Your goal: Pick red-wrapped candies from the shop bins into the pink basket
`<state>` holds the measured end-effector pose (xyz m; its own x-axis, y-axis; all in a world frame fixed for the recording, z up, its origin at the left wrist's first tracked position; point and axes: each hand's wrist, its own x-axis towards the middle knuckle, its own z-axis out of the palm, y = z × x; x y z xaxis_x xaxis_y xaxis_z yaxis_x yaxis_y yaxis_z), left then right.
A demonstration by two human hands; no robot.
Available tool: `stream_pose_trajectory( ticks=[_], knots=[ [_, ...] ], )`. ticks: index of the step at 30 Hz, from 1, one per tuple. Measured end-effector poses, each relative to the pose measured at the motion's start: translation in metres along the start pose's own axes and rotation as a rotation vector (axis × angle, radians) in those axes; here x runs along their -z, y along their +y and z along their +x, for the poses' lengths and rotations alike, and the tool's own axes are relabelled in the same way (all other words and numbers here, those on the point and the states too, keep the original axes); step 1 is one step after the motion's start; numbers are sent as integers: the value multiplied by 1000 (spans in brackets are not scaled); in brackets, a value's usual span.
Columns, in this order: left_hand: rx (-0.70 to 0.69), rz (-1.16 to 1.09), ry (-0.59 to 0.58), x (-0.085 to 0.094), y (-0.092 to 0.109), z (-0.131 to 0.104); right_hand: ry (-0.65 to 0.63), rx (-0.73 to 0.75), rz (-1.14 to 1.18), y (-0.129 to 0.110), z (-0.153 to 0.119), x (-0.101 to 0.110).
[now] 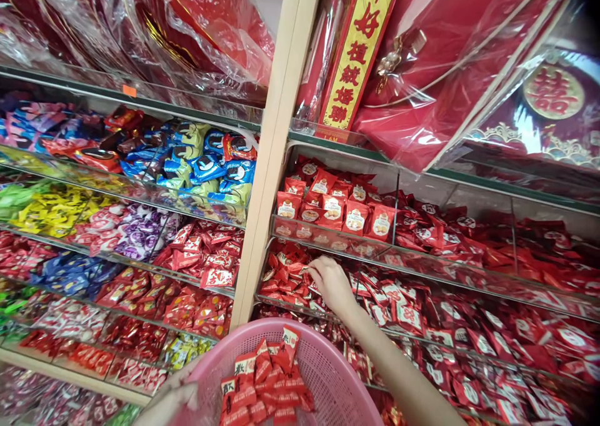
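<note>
Nearest my camera, I have the left hand at the left side of a pink basket, its grip closed on the rim, thumb and fingers bent. The basket is tilted towards me, and a pile of red packets lies inside, several showing dark lettering on a pale patch.

Beyond it, my right hand reaches over the shelf front. Its grip is partly curled, fingertips at the loose red sweets in the compartment beside the wooden post. I cannot tell whether it is pinching one or only touching.

Just above that hand, a further shelf compartment holds red bags with pale round labels. Left of the post, I note blue wrappers above yellow wrappers and purple wrappers. On the top level, right of the post, stands a gold-faced banner with red characters.
</note>
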<state>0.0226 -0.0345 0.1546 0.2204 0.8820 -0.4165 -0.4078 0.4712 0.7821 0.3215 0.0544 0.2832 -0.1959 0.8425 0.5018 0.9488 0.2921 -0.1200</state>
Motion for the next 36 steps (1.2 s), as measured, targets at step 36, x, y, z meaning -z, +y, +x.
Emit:
stream_pose_trajectory(
  ticks=[36],
  knots=[
    [63,31,-35,4,-4,-9,-323,-233,763,-39,-120,-43]
  ],
)
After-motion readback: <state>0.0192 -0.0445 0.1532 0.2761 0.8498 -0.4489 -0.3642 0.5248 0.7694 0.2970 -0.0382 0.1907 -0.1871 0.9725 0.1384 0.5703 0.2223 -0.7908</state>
